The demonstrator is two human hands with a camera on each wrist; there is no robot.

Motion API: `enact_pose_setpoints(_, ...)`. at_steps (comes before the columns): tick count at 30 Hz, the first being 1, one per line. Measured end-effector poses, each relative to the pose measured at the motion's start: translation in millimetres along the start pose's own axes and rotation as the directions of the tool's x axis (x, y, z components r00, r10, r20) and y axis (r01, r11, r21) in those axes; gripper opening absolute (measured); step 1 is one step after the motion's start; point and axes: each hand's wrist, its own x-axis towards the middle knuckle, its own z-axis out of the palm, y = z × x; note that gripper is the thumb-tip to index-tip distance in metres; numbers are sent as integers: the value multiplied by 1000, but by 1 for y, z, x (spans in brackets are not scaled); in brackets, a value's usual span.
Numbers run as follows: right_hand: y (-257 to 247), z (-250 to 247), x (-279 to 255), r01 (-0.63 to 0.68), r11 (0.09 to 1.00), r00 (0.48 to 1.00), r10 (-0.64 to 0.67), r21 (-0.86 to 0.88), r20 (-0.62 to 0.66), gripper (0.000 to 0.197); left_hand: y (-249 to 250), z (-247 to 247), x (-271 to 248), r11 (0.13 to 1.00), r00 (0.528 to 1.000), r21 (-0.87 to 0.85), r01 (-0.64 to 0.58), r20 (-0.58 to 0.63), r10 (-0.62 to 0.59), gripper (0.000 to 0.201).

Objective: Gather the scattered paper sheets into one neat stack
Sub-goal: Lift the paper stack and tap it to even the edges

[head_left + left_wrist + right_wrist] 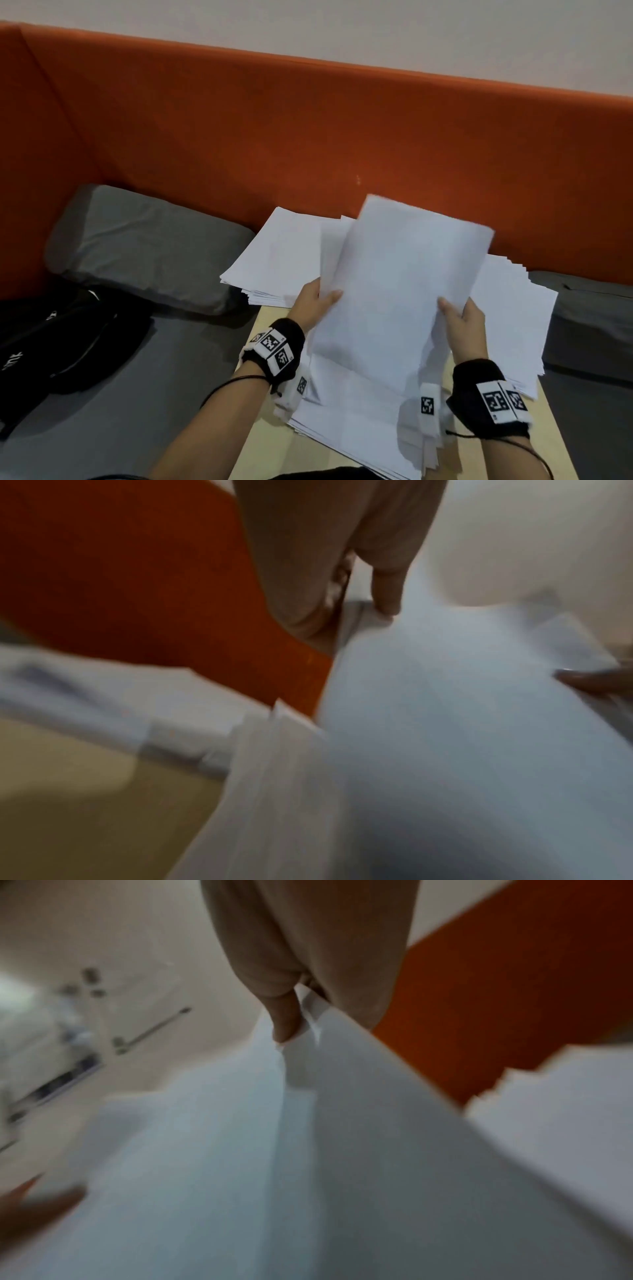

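Observation:
A bundle of white paper sheets (394, 284) is held tilted above the small wooden table (270, 435). My left hand (317, 301) pinches its left edge, thumb on top. My right hand (462, 318) pinches its right edge the same way. In the left wrist view the left hand (369, 593) grips the held sheets (462, 723); in the right wrist view the right hand (301, 1010) grips the held sheets (274, 1150). More sheets lie fanned out on the table: a loose pile at the back left (274, 260), one at the right (513, 315), and one near me (349, 411).
An orange padded backrest (308, 137) rises behind the table. A grey cushion (144, 246) lies to the left and a black bag (58, 342) in front of it. Grey seat (589, 329) shows at the right.

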Motion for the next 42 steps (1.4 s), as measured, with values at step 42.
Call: enact_pose_setpoints(42,84,22,-13,-176,733,973,232,-657,-2,21,-26,26,-14,792,975,570,220,-97,-201,53)
